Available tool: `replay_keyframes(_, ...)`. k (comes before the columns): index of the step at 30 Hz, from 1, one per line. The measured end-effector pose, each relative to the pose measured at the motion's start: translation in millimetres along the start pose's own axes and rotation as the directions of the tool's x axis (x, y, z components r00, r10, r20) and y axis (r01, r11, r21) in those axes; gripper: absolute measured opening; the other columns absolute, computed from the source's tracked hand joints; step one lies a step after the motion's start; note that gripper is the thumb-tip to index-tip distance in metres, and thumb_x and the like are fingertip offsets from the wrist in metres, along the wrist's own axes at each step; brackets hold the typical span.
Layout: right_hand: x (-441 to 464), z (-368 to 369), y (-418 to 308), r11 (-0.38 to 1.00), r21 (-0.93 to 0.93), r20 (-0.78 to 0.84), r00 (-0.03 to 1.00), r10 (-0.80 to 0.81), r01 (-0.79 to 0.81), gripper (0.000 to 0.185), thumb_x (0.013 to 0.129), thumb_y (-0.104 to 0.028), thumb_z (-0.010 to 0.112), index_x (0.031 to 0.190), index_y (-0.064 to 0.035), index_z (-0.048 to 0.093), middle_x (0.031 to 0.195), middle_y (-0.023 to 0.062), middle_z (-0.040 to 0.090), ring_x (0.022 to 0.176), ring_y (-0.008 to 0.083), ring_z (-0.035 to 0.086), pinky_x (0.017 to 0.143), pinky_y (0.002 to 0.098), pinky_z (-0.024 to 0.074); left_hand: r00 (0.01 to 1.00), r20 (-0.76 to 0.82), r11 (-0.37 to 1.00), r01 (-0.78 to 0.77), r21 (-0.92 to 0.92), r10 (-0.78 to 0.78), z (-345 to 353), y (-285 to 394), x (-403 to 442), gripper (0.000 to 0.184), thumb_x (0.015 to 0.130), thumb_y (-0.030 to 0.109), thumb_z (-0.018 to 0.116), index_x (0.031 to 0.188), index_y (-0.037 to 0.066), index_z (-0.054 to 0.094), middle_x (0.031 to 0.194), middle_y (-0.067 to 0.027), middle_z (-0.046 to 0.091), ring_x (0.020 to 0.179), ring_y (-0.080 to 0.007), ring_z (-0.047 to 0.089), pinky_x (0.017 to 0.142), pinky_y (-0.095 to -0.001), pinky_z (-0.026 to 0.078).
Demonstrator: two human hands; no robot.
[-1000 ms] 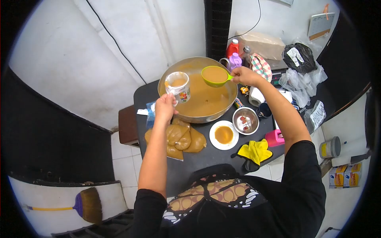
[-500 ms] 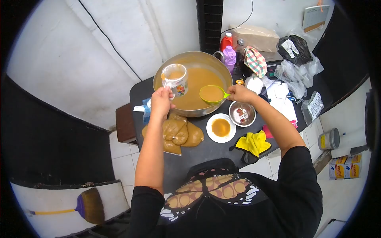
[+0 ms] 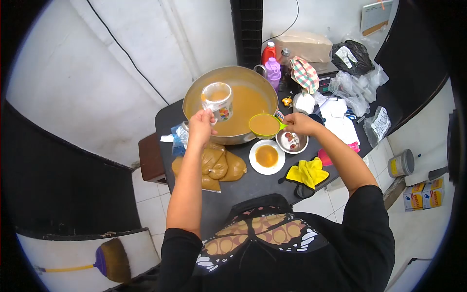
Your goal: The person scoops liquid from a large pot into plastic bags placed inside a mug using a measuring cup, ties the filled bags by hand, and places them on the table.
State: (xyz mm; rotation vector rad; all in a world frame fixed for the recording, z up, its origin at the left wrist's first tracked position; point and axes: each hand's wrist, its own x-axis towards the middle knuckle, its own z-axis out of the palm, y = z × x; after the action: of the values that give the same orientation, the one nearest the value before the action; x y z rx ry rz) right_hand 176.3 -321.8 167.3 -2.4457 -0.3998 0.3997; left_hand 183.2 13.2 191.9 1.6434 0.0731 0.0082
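"Okay, left hand first: what did it have?"

"A printed mug with a clear plastic liner over its lip. Fingers clamped on the handle side. It hung over the left part of the big metal basin, mouth up, tilted a bit. Brown showed inside; how full, couldn't be told."

"And the right hand?"

"Fingers clamped on the handle of a green scoop. Scoop was about level, loaded with brown liquid, out at the basin's near right edge. Touching the rim or just above it? Couldn't be told."

"Basin contents?"

"Similar brown liquid across the bottom, bare metal wall showing at the back."

"What else was on the tabletop?"

"Near side, quick list. Filled plastic bags, brown inside, next to the left forearm. Right of those, a white plate with a brown puddle. Metal bowl just beside the plate, small reddish things in it. Yellow cloth nearer the table's front edge."

"Back right?"

"Red bottle and purple bottle close behind the basin, then a checked cloth. Farther right, white paper, clear bags and a black bag."
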Motion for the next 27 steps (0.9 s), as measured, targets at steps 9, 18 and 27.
replay_keyframes(9,11.1,-54.9,-13.8,0.996,0.081,-0.102,0.994,-0.029,0.037,0.019,0.072,-0.015,0.064,0.086,-0.0009,0.064,0.072,0.0099,0.063,0.066,0.0159,0.058,0.063,0.0312,0.0453,0.999,0.042,1.0,0.018,0.004,-0.018,8.4,-20.4,5.6,0.026,0.093,0.026,0.046,0.077,0.007,0.053,0.068,-0.0002,0.051,0.044,-0.0062,0.043,0.039,-0.0221,0.044)
replay_keyframes(18,43.5,-126.1,-89.7,0.979,-0.164,-0.157,0.977,-0.146,0.121,0.022,0.074,-0.019,0.063,0.088,-0.0024,0.065,0.076,0.0124,0.063,0.072,0.0209,0.06,0.067,0.0329,0.0458,0.998,0.067,0.997,0.009,0.071,-0.014,25.3,-22.6,8.5,0.027,0.093,0.026,0.045,0.078,0.005,0.054,0.069,-0.0019,0.051,0.047,-0.009,0.046,0.041,-0.0223,0.045)
replay_keyframes(27,68.1,-132.0,-128.3,0.897,-0.413,-0.145,0.961,-0.236,0.158,0.024,0.07,-0.022,0.065,0.086,-0.0043,0.066,0.081,0.0134,0.065,0.078,0.0258,0.062,0.07,0.0352,0.0473,0.997,0.069,0.998,0.018,0.06,-0.022,34.8,-14.5,8.8,0.027,0.093,0.027,0.046,0.079,0.005,0.054,0.069,-0.0019,0.051,0.047,-0.0088,0.046,0.042,-0.0226,0.046)
